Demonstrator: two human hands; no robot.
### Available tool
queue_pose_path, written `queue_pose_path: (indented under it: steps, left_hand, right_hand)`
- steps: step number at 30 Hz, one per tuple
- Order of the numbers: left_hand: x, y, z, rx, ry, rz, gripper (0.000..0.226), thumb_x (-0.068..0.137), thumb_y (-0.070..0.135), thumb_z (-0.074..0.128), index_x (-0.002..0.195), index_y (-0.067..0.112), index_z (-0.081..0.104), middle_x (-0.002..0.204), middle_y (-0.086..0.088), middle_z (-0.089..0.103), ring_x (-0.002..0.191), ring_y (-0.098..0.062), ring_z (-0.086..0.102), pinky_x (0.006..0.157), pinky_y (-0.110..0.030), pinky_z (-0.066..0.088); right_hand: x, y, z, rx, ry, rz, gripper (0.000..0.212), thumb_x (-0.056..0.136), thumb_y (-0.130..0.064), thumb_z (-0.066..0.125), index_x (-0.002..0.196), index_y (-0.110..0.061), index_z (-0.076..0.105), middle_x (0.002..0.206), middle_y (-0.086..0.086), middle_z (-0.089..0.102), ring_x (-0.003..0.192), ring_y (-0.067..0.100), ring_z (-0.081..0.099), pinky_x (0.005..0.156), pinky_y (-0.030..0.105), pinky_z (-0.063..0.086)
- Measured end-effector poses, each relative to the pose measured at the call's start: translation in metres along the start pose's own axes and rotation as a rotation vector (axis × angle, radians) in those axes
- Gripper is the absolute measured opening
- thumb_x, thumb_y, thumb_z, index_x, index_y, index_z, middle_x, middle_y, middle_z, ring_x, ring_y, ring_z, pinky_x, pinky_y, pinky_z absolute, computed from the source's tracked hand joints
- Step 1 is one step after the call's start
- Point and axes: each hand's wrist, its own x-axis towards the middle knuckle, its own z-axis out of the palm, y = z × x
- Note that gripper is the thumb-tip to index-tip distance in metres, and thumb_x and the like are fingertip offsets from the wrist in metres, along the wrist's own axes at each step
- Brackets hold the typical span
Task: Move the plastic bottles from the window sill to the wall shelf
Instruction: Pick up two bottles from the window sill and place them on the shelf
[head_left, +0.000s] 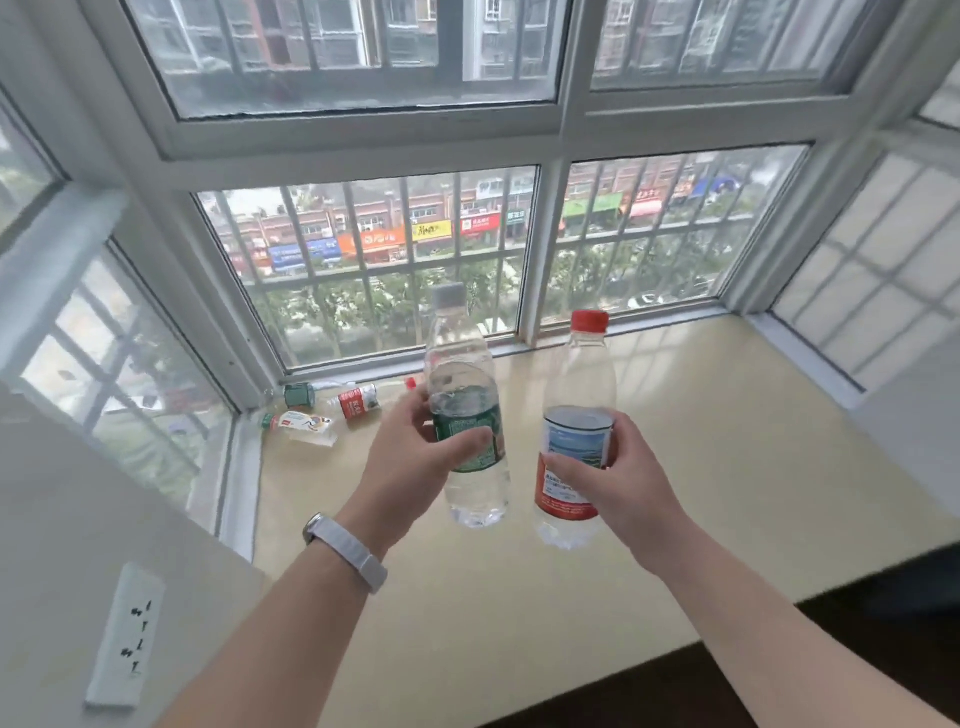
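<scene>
My left hand grips a clear bottle with a green label and grey cap, held upright above the sill. My right hand grips a clear bottle with a red-and-blue label and red cap, also upright and lifted. Both hang over the cream window sill. Several more bottles lie on their sides in the sill's far left corner: a red-labelled one, a white-labelled one and a green-capped one. The wall shelf is not in view.
Barred windows enclose the sill at the back and on both sides. A white wall socket sits on the wall at the lower left. Dark floor shows below the sill's front edge.
</scene>
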Motion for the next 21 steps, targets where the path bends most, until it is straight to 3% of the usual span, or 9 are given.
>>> queue_pose_path:
  steps: [12,16,21]
  left_hand:
    - [-0.008,0.0,0.036,-0.025,-0.274,0.031,0.059,0.061,0.023,0.085,0.115,0.027,0.064,0.108,0.0,0.075,0.098,-0.022,0.073,0.085,-0.04,0.058]
    - [-0.006,0.002,0.059,-0.046,-0.328,0.012,0.055,0.064,0.018,0.083,0.115,0.025,0.065,0.107,-0.001,0.076,0.096,-0.021,0.073,0.08,-0.035,0.058]
    - [-0.003,-0.002,0.105,-0.027,-0.398,-0.027,0.058,0.064,0.017,0.083,0.118,0.025,0.063,0.109,-0.002,0.075,0.097,-0.021,0.073,0.08,-0.035,0.058]
  right_hand:
    - [-0.061,0.002,-0.03,-0.012,0.294,-0.032,0.045,0.077,-0.009,0.081,0.112,-0.022,0.057,0.102,0.001,0.069,0.091,0.013,0.069,0.078,0.029,0.055]
    - [-0.069,0.001,-0.049,-0.021,0.376,-0.043,0.045,0.077,-0.009,0.081,0.112,-0.023,0.056,0.104,0.001,0.068,0.092,0.012,0.069,0.077,0.027,0.056]
    - [-0.074,0.006,-0.087,-0.016,0.447,-0.045,0.048,0.075,-0.014,0.083,0.113,-0.024,0.057,0.106,0.001,0.068,0.095,0.015,0.069,0.082,0.036,0.056]
